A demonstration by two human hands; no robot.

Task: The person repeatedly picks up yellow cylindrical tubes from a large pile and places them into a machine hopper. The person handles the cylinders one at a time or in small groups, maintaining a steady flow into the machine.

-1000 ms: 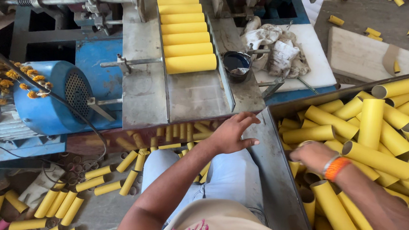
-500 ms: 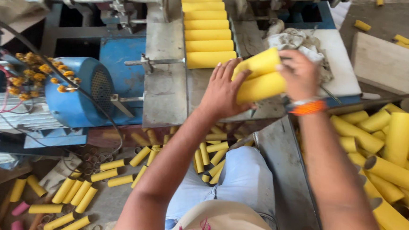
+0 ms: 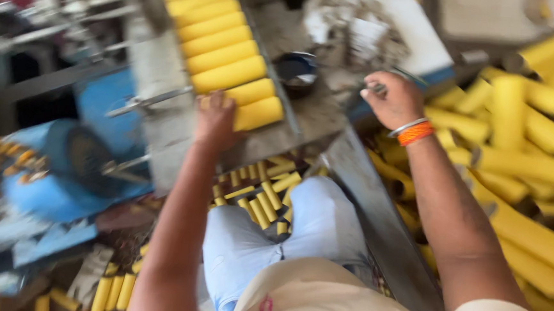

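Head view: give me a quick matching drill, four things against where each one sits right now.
Things:
1. left hand
2. right hand
3. dark bowl
4. blue motor

Places:
A. far left, below the tray's edge
B. on the metal surface between the tube row and the right hand
C. against the nearest yellow tubes in the tray row
D. raised beside the pile of long yellow tubes, orange band at the wrist

Pairs: 1-C, 2-D, 3-B, 4-A
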